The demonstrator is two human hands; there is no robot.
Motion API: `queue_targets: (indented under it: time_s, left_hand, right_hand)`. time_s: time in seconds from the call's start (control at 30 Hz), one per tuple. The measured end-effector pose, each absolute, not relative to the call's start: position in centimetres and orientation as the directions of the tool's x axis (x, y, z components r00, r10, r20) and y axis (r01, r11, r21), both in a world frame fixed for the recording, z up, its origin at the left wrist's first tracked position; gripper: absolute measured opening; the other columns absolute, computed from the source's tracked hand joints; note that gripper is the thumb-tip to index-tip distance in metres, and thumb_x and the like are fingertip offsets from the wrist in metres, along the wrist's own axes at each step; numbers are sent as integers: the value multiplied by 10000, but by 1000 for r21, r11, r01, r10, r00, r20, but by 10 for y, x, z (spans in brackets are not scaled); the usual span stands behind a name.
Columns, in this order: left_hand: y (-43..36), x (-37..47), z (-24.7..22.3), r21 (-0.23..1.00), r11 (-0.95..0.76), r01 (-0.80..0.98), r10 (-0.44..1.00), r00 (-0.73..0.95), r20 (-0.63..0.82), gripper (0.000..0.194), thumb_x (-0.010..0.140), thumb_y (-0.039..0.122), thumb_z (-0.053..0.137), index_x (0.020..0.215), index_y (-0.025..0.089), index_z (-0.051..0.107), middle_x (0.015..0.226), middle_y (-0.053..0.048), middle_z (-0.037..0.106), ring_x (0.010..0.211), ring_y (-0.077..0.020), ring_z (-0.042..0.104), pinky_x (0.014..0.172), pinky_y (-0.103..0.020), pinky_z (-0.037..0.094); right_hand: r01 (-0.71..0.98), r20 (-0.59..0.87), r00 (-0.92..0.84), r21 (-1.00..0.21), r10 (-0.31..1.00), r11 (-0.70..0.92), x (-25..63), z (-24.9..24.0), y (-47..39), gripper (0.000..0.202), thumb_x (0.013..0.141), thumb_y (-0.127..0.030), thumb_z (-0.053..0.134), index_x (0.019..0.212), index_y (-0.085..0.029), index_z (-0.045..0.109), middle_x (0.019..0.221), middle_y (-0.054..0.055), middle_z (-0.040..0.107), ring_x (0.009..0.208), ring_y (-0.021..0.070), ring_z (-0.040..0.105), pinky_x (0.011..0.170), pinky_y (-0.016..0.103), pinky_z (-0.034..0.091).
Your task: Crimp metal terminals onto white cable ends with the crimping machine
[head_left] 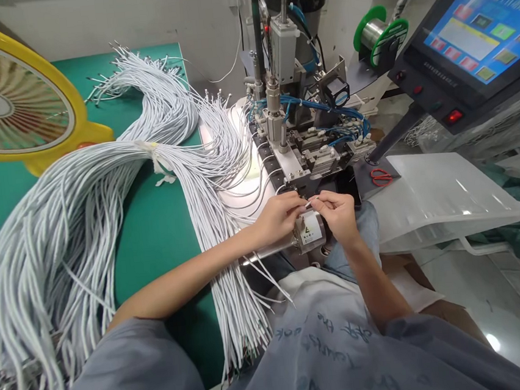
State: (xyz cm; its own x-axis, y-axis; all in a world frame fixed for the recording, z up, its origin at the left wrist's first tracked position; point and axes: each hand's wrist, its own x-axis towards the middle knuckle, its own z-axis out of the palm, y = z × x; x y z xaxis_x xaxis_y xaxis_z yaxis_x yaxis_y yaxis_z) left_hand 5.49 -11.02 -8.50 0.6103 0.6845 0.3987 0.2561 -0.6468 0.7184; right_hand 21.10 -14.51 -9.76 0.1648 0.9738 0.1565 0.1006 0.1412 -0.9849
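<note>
My left hand (281, 217) and my right hand (336, 213) meet at the front edge of a bench machine (291, 164). Between them a white cable end (307, 204) shows, pinched in the fingertips of both hands. Its tip is too small to make out. Just below the fingers sits a metal cylinder with a white label (310, 227). Several white cables lie in a row along the machine's left side. A large bundle of white cables (201, 207) spreads under and beside my left forearm.
A yellow fan (80, 114) stands at the left on a green table mat (130, 256). At the right are a touch screen (478, 27), a wire spool (375, 32), red-handled scissors (381, 176) and a translucent white tray (453, 195). Pneumatic cylinders and blue tubes rise behind my hands.
</note>
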Motion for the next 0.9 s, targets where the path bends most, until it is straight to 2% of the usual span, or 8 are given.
queue_targets:
  time_s: [0.07,0.17,0.37,0.53,0.63,0.7,0.83,0.9]
  left_hand:
    - [-111,56,-85,745,-636,202,691,579,432,184,849,131,488,827,134,671,660,-17,561,605,-98,514,565,-204,410]
    - [-111,55,-84,757,-629,176,692,570,443,174,849,129,499,824,139,671,668,-17,567,608,-98,518,574,-208,419]
    - [-106,52,-84,645,-710,283,628,669,397,232,860,103,418,864,121,649,699,-28,544,621,-106,504,556,-208,393]
    - [-109,55,-87,691,-672,267,670,616,413,184,866,135,468,785,125,633,647,-5,520,603,-96,498,558,-199,393]
    - [-110,55,-87,700,-656,283,683,616,391,181,866,150,480,768,133,631,641,-4,518,605,-99,499,560,-203,397]
    - [-108,54,-86,690,-663,290,672,638,377,187,872,143,458,816,134,637,670,-15,534,625,-104,512,567,-207,402]
    - [-105,52,-86,676,-685,271,637,675,374,215,866,105,415,854,132,628,698,-24,553,635,-105,520,572,-205,402]
    - [-105,53,-87,691,-672,266,643,673,366,208,864,106,421,833,133,625,686,-18,552,624,-102,516,572,-204,401]
  right_hand:
    - [47,138,231,-990,963,131,203,-102,-148,165,714,-316,642,664,-168,695,535,-33,403,521,95,375,505,254,331]
    - [69,146,278,-989,949,132,201,-101,-150,177,732,-326,628,712,-169,708,552,-25,423,530,100,382,500,254,321]
    - [233,150,34,-963,988,139,224,-88,-142,187,718,-289,627,586,-157,643,492,-58,292,484,77,288,491,251,292]
    - [238,218,216,-957,952,165,207,-94,-148,221,758,-295,595,586,-161,629,506,-52,294,490,82,287,472,253,257]
    - [300,293,283,-932,913,206,200,-99,-151,218,787,-288,580,616,-165,634,509,-52,291,495,89,294,481,259,263]
    - [325,305,234,-919,923,222,205,-98,-149,228,793,-278,574,598,-167,613,510,-52,286,498,90,295,489,262,269]
    - [266,213,30,-943,977,197,220,-94,-143,256,774,-276,582,543,-172,549,520,-48,310,492,83,291,477,257,253]
    - [256,224,40,-944,974,206,221,-94,-142,276,771,-282,586,523,-173,531,520,-47,306,492,82,290,476,258,248]
